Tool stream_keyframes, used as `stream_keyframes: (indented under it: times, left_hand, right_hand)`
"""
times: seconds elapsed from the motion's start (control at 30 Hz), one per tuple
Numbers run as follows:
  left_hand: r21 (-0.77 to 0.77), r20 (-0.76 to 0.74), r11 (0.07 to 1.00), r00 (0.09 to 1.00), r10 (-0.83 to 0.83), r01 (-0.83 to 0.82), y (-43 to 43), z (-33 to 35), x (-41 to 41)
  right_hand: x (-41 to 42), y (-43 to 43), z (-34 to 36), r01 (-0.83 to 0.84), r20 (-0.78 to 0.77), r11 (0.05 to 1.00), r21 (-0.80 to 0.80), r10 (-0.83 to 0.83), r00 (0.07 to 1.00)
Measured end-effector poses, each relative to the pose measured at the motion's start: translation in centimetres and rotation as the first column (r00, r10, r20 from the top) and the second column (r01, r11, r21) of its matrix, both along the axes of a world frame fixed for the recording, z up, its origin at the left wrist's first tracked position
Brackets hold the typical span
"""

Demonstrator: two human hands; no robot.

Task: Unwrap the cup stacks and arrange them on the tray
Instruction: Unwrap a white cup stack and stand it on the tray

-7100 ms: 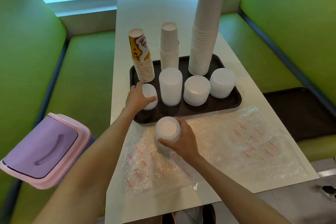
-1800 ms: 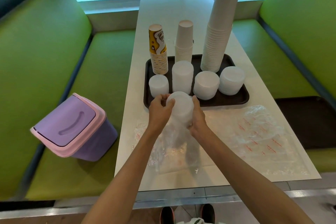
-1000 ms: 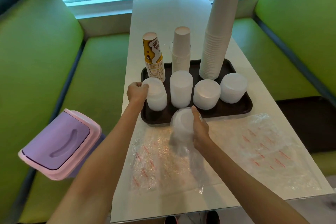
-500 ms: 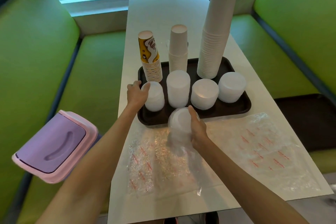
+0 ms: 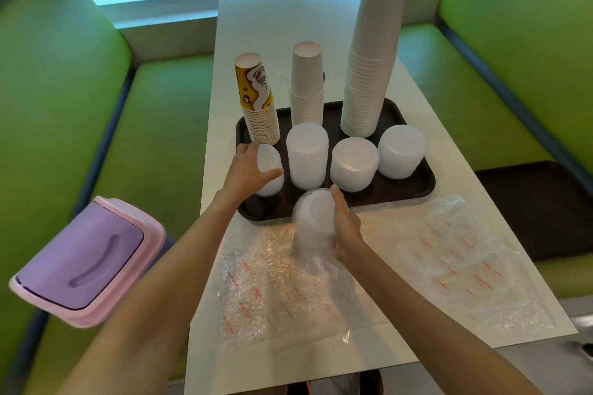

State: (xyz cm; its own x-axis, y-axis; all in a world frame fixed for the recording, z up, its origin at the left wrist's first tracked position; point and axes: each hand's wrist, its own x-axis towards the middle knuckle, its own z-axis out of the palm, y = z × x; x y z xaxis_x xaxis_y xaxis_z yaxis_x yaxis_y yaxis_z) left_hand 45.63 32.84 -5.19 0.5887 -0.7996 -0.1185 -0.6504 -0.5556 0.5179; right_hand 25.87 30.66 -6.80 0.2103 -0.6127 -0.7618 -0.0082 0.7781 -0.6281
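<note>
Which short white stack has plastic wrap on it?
The stack in the right hand, at the tray's front edge; wrap trails beneath it. Other four are bare.

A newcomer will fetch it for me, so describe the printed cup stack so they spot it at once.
Find the dark tray on the white table. Three paper cup stacks stand along its far edge, and the printed stack is the leftmost. It alone is yellow with a brown-and-white print; the middle stack and tall stack are plain.
</note>
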Motion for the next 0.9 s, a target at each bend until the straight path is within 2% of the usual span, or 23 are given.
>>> stream_keyframes:
  times: [0.37,0.47,0.57,0.63,0.73,0.9]
  left_hand:
    - [0.046,-0.012,0.999,1.0,0.008,-0.007,0.0,0.1,-0.2]
    - [-0.164,-0.01,0.982,0.995,0.099,-0.099,1.0,1.1,-1.3]
    - [-0.477,-0.117,0.852,0.976,0.183,-0.217,2.6,2.6,-4.3]
    - [-0.545,-0.158,0.814,0.978,0.137,-0.202,3.8,3.0,-6.9]
    - [-0.53,-0.164,0.839,0.986,0.042,-0.124,5.6,2.5,-10.4]
    - [-0.441,-0.132,0.876,0.98,0.152,-0.195,7.3,0.6,-12.5]
  right_hand:
    - [0.0,0.0,-0.1,-0.034,0.039,0.999,0.028,0.033,0.999]
    - [0.0,0.0,0.0,-0.029,0.053,0.999,0.027,0.027,0.998]
    - [0.2,0.2,-0.2,0.003,0.06,1.0,0.021,-0.005,0.998]
    - [0.4,0.3,-0.2,0.02,0.067,1.0,0.012,-0.021,0.998]
    - [0.9,0.8,0.1,0.036,0.106,0.999,0.004,-0.037,0.994]
    - [1.6,1.9,-0.1,0.074,0.226,0.997,-0.009,-0.071,0.972]
